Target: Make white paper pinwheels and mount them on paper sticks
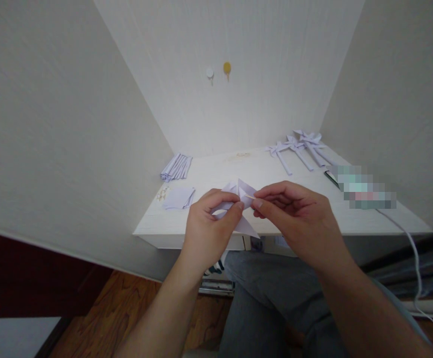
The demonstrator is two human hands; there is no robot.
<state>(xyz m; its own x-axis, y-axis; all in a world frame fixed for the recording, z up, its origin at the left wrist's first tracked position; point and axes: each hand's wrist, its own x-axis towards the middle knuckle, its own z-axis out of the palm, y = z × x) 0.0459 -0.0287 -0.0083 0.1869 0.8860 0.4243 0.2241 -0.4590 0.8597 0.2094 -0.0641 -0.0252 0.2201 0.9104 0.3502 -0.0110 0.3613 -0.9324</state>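
A partly folded piece of pale lilac paper (243, 191) is held between both hands above the front edge of a white table (216, 171). My left hand (209, 221) pinches its left side with thumb and fingers. My right hand (294, 214) pinches its right side, fingertips meeting the left hand's at the paper's middle. One pointed flap hangs down below the hands.
A stack of lilac paper squares (179, 197) lies at the table's left, with a fan of folded strips (176, 167) behind it. Several finished paper bows (300, 146) lie at the back right. A blurred object and a white cable (410, 238) sit at the right. White walls enclose the table.
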